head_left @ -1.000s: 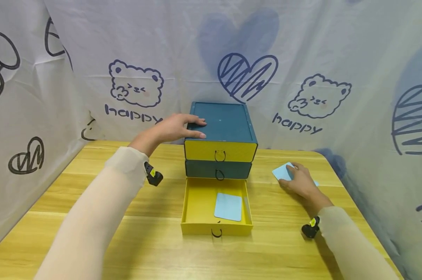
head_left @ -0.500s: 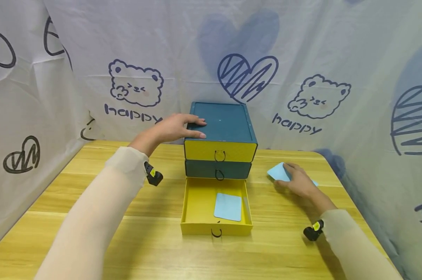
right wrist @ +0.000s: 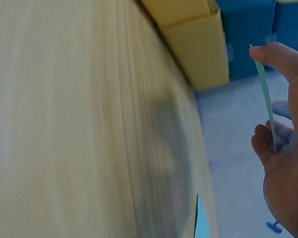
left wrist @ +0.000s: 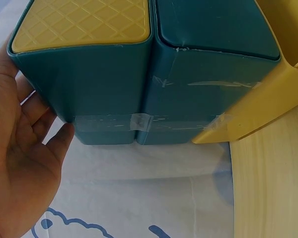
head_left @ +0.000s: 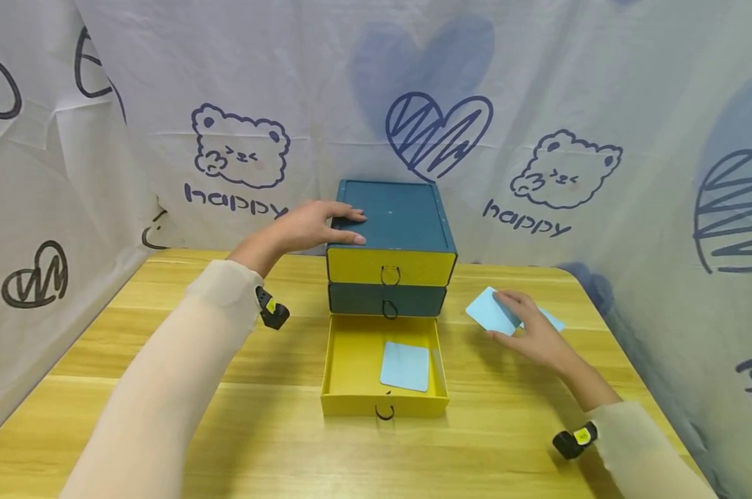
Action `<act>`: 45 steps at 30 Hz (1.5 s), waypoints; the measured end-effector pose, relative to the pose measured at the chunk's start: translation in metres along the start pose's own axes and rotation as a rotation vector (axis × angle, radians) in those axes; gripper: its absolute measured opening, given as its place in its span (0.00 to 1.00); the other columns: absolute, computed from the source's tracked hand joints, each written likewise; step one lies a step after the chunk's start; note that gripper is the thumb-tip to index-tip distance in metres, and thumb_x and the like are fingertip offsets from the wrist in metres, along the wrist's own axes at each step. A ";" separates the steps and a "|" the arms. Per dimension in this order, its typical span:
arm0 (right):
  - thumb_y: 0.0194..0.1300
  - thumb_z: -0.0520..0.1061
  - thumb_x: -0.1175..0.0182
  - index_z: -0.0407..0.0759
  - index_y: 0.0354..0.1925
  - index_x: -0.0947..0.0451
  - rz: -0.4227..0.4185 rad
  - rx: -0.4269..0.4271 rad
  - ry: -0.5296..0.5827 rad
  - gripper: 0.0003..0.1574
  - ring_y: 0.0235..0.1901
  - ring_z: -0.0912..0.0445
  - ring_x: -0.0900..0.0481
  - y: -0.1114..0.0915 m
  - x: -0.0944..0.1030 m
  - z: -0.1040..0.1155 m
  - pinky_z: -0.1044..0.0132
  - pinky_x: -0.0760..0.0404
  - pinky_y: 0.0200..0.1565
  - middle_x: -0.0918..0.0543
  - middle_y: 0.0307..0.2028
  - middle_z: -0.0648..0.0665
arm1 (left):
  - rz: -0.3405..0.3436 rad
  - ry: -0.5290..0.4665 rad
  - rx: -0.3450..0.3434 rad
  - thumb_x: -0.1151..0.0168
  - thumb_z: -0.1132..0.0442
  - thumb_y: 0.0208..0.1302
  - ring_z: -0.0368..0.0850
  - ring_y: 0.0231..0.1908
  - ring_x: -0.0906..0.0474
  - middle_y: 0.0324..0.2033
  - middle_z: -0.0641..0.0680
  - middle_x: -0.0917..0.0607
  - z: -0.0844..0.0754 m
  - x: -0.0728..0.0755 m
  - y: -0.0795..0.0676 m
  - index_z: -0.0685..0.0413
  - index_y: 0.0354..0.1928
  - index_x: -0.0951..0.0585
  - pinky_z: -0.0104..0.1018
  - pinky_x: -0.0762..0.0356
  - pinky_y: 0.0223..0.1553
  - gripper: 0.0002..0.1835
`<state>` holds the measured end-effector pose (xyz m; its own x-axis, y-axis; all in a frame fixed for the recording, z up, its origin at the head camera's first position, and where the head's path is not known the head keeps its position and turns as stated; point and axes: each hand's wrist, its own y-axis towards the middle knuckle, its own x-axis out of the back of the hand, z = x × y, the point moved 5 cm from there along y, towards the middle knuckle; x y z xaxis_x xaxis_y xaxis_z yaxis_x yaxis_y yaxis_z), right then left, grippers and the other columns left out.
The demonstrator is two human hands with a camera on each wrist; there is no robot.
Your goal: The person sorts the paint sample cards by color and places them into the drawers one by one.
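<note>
A thin light blue square card (head_left: 491, 310) with rounded corners is pinched between the thumb and fingers of my right hand (head_left: 533, 336), to the right of the drawer box. In the right wrist view the card (right wrist: 266, 99) shows edge-on, raised above the table. Behind that hand lies a second blue card (head_left: 550, 319) on the tabletop. Another blue card (head_left: 405, 367) lies flat inside the pulled-out yellow bottom drawer (head_left: 353, 339). My left hand (head_left: 310, 225) rests on the top left edge of the teal drawer box (head_left: 400, 215), fingers extended.
Above the pulled-out drawer are a closed teal drawer (head_left: 357, 299) and a closed yellow one (head_left: 357, 267), each with a black loop pull. The wooden table (head_left: 276, 430) ends at a white cloth backdrop (head_left: 326, 83) with blue drawings.
My right hand has lifted its card off the tabletop and moved it slightly left, uncovering more of the card behind. The left hand stays on the box.
</note>
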<state>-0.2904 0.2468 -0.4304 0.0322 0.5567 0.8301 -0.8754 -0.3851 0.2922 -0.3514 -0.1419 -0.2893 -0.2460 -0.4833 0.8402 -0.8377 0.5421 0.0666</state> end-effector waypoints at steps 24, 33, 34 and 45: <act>0.64 0.64 0.37 0.57 0.69 0.32 0.258 0.361 0.022 0.39 0.68 0.48 0.38 0.002 -0.043 0.132 0.43 0.31 0.61 0.38 0.72 0.50 | 0.001 0.011 0.008 0.38 0.35 0.60 0.51 0.71 0.44 0.72 0.46 0.37 -0.003 0.003 0.001 0.37 0.68 0.28 0.54 0.41 0.67 0.36; 0.65 0.71 0.44 0.61 0.70 0.34 0.398 0.416 -0.027 0.40 0.70 0.53 0.40 0.018 -0.070 0.158 0.47 0.32 0.62 0.40 0.73 0.54 | 0.000 0.009 0.008 0.37 0.35 0.60 0.51 0.71 0.44 0.72 0.46 0.37 -0.001 0.003 0.000 0.38 0.68 0.28 0.55 0.40 0.67 0.35; 0.65 0.70 0.44 0.60 0.70 0.34 0.401 0.426 -0.025 0.40 0.70 0.52 0.41 0.020 -0.072 0.161 0.47 0.32 0.63 0.39 0.73 0.53 | 0.000 0.008 0.007 0.38 0.35 0.60 0.51 0.71 0.44 0.72 0.46 0.37 -0.001 0.003 0.000 0.37 0.68 0.28 0.55 0.40 0.67 0.35; 0.70 0.64 0.45 0.47 0.69 0.32 0.387 0.531 -0.045 0.38 0.72 0.53 0.45 0.034 -0.092 0.181 0.51 0.42 0.70 0.34 0.70 0.47 | -0.002 0.007 0.005 0.38 0.33 0.59 0.50 0.71 0.45 0.71 0.45 0.37 0.001 0.002 -0.001 0.36 0.68 0.28 0.55 0.40 0.67 0.36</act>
<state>-0.2361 0.0497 -0.4107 -0.2070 0.2777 0.9381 -0.4708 -0.8688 0.1533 -0.3512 -0.1442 -0.2878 -0.2407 -0.4797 0.8438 -0.8406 0.5376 0.0659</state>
